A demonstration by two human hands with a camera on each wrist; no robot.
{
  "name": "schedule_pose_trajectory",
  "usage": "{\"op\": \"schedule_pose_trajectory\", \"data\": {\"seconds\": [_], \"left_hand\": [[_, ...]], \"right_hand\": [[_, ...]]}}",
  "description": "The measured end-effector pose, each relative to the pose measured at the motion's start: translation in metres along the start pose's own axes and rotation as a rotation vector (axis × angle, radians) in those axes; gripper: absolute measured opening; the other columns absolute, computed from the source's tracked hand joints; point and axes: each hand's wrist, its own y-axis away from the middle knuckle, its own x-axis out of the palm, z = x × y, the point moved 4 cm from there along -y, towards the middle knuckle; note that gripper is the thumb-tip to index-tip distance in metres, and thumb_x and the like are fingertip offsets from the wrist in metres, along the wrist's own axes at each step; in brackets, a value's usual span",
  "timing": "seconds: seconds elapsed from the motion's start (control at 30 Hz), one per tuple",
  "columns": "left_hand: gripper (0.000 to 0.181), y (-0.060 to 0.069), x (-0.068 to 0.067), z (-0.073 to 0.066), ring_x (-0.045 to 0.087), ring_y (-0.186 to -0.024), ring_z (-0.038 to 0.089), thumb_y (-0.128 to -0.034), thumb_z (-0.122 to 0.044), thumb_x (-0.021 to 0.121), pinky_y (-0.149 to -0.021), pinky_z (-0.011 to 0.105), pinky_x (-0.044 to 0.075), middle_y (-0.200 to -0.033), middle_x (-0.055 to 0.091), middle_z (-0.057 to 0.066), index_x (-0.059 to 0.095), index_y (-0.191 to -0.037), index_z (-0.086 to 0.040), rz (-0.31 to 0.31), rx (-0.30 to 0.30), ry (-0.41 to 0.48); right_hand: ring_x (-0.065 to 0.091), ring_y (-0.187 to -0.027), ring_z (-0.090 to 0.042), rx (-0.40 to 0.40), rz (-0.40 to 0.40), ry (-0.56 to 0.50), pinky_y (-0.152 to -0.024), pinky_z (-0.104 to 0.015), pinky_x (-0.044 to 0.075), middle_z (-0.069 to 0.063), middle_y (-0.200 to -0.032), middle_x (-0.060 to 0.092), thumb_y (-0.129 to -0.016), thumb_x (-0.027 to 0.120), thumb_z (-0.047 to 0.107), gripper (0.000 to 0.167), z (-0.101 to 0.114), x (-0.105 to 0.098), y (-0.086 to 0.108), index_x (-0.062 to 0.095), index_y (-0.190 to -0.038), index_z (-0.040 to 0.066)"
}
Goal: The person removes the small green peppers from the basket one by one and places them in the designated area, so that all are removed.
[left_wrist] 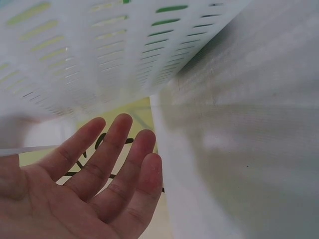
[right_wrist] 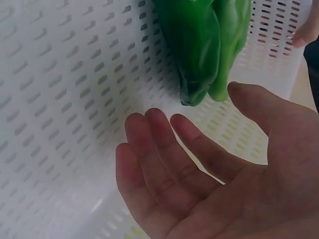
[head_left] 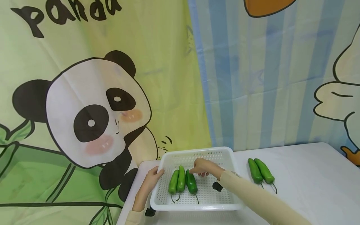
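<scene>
3 green peppers (head_left: pixel 181 179) in wht basket (head_left: pixel 197 207), 2 more peppers (head_left: pixel 254 172) on table (head_left: pixel 306 175), R side. My R hand (head_left: pixel 202 166) empty, fingers loose nr pepper tips; L hand (head_left: pixel 152 177) at basket's L rim, fingers extended.

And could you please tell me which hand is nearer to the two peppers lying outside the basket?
Right: the right hand is over the basket, left of those two peppers; the left hand is farther away, at the basket's left rim.
</scene>
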Motion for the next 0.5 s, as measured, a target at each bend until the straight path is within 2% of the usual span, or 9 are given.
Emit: {"op": "schedule_pose_trajectory", "data": {"seconds": [0.13,0.23,0.3,0.37,0.47,0.5], "left_hand": [[0.046,0.0,0.001,0.001,0.075,-0.078,0.026,-0.1031,-0.034,0.056,-0.062,0.037,0.064,-0.109,0.072,0.024,0.058,-0.135,0.0,-0.006,0.017,0.002],[0.042,0.007,0.001,-0.012,0.075,-0.078,0.028,-0.1037,-0.027,0.056,-0.062,0.038,0.064,-0.108,0.071,0.026,0.058,-0.133,0.003,-0.006,0.026,0.007],[0.041,0.007,0.001,-0.013,0.075,-0.077,0.027,-0.1037,-0.025,0.056,-0.061,0.038,0.063,-0.108,0.071,0.026,0.058,-0.132,0.004,-0.015,0.03,0.002],[0.041,0.006,0.001,-0.013,0.075,-0.077,0.028,-0.1038,-0.025,0.055,-0.062,0.039,0.064,-0.108,0.071,0.027,0.058,-0.132,0.004,-0.018,0.024,-0.001],[0.043,0.0,0.001,-0.001,0.075,-0.077,0.027,-0.1031,-0.03,0.056,-0.06,0.038,0.063,-0.108,0.072,0.025,0.059,-0.133,0.001,-0.028,0.022,-0.006],[0.044,0.0,0.001,-0.001,0.075,-0.077,0.027,-0.103,-0.03,0.056,-0.06,0.038,0.063,-0.108,0.072,0.025,0.059,-0.133,0.001,-0.024,0.021,0.0]], "right_hand": [[0.074,-0.079,-0.034,0.019,-0.013,-0.034,-0.073,-0.048,0.063,-0.018,-0.086,0.074,-0.093,0.068,0.037,0.035,0.002,0.007,-0.004,0.072,-0.087,0.002],[0.074,-0.076,-0.034,0.024,-0.032,-0.035,-0.072,-0.049,0.063,-0.018,-0.085,0.073,-0.092,0.07,0.035,0.035,0.005,0.012,-0.005,0.066,-0.076,0.005],[0.073,-0.074,-0.033,0.029,-0.041,-0.025,-0.071,-0.049,0.063,-0.017,-0.083,0.072,-0.092,0.071,0.036,0.037,0.006,0.014,-0.006,0.06,-0.07,0.008],[0.073,-0.072,-0.032,0.036,-0.044,-0.016,-0.07,-0.048,0.063,-0.016,-0.081,0.072,-0.091,0.072,0.037,0.039,0.008,0.016,-0.005,0.056,-0.067,0.01],[0.072,-0.072,-0.031,0.054,-0.045,-0.024,-0.07,-0.048,0.063,-0.014,-0.079,0.07,-0.09,0.073,0.037,0.039,0.01,0.019,-0.003,0.056,-0.067,0.011],[0.073,-0.071,-0.031,0.06,-0.044,-0.027,-0.07,-0.048,0.063,-0.014,-0.078,0.07,-0.089,0.074,0.037,0.039,0.011,0.02,-0.003,0.055,-0.067,0.011]]}}
